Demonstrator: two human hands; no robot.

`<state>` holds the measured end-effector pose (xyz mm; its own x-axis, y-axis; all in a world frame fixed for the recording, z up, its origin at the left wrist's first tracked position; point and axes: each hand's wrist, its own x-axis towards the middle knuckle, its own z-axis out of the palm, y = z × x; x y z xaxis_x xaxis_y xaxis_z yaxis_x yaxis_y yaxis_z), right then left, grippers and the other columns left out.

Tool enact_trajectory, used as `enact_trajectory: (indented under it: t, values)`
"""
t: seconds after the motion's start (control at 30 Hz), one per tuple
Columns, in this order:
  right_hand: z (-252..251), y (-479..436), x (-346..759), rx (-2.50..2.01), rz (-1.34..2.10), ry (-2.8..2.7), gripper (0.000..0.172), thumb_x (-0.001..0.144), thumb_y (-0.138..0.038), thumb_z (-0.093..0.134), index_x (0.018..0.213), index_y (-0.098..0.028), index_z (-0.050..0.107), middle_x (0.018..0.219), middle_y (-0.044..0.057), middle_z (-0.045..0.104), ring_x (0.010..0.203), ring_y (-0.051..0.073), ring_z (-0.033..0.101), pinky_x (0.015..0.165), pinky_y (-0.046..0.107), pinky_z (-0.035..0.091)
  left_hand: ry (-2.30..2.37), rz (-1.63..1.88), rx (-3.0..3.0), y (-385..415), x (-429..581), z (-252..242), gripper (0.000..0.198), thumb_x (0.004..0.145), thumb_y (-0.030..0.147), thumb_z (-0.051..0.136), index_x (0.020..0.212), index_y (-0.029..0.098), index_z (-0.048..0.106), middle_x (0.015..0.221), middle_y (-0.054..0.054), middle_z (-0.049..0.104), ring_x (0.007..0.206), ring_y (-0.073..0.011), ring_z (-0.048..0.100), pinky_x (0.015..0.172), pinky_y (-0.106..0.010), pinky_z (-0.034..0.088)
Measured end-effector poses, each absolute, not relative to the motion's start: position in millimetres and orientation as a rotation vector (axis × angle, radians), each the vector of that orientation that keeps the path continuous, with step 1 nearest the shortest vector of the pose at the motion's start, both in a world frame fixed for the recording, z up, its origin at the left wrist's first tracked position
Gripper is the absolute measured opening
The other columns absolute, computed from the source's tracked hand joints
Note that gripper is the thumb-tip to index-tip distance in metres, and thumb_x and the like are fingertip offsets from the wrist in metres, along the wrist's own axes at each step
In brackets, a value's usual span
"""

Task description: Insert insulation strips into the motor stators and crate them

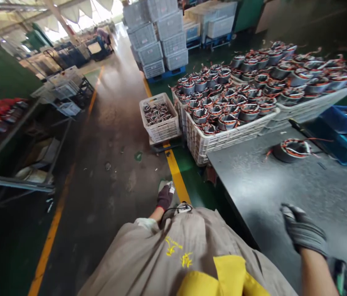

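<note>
My right hand (304, 231) wears a grey glove and hovers palm down over the dark worktable (268, 181), fingers stretched out with nothing in them. My left hand (164, 196), in a dark glove, hangs at my side above the floor. Its fingers point away and something white shows at their tips; I cannot tell whether it is held. A single wound stator (292, 149) with copper coils and red leads lies on the table, well beyond my right hand. White crates (222, 139) heaped with several such stators stand past the table's far edge.
A smaller white crate of stators (160, 119) sits on the floor by a yellow line (176, 172). Blue bins (342, 135) border the table on the right. Stacked grey crates (157, 37) stand farther back. A metal rack (10, 164) lines the left aisle. A person works far off.
</note>
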<state>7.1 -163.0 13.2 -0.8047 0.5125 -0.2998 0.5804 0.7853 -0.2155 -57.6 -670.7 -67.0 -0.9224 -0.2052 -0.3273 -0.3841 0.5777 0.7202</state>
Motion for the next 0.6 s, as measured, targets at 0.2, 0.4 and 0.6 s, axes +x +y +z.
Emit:
enact_trajectory:
  t: [0.2, 0.4, 0.6]
  values:
    - [-66, -253, -97, 0.401, -0.604, 2.591, 0.064, 0.109, -0.054, 0.048, 0.152, -0.020, 0.081, 0.154, 0.019, 0.080, 0.145, 0.038, 0.077, 0.125, 0.046, 0.061, 2.580, 1.154, -0.763, -741, -62, -56, 0.048, 0.111, 0.020, 0.052, 0.153, 0.005, 0.071, 0.160, -0.027, 0.074, 0.150, -0.0337, 0.070, 0.134, -0.038, 0.048]
    - [-113, -299, -123, 0.391, -0.286, 2.808, 0.079, 0.104, -0.065, 0.048, 0.164, -0.018, 0.069, 0.174, 0.023, 0.061, 0.152, 0.047, 0.065, 0.121, 0.066, 0.058, 2.519, 1.028, -0.882, -786, -66, -55, 0.059, 0.116, 0.026, 0.036, 0.167, 0.010, 0.061, 0.175, -0.023, 0.064, 0.165, -0.0269, 0.061, 0.140, -0.032, 0.040]
    - [-153, -305, -119, 0.341, -0.051, 2.994, 0.074, 0.098, -0.052, 0.058, 0.163, -0.017, 0.066, 0.175, 0.029, 0.053, 0.162, 0.051, 0.051, 0.126, 0.070, 0.048, 2.358, 0.914, -0.654, -784, -103, -65, 0.044, 0.109, 0.020, 0.048, 0.140, 0.018, 0.079, 0.156, -0.022, 0.078, 0.151, -0.0305, 0.073, 0.131, -0.039, 0.052]
